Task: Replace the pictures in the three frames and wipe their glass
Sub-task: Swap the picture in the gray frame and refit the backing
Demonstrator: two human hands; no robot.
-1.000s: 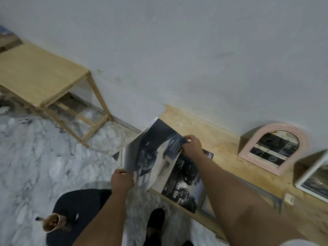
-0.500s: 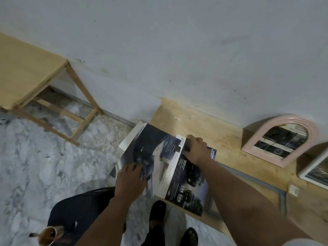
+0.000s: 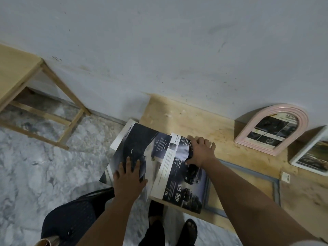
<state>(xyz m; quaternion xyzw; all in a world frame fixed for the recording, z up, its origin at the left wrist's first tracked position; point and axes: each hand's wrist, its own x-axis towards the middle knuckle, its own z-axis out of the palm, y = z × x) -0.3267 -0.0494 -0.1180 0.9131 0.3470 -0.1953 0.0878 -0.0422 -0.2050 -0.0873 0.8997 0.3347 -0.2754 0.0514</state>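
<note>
An open car brochure lies on the low wooden table, with its left page hanging over the table's left edge. My left hand rests flat on the left page, fingers spread. My right hand presses on the top of the right page, which wrinkles beneath it. A grey-blue frame lies flat on the table, partly hidden by the brochure and my right arm. A pink arched frame leans on the wall with a picture in it. A white frame stands at the right edge.
A light wooden stool stands against the wall at the left. A dark chair seat is at the lower left on the marble floor. My feet are below the table edge. A small white tag lies near the white frame.
The brochure went from held up in the air to lying down on the table. My left hand let go of its left edge and now lies flat on the page.
</note>
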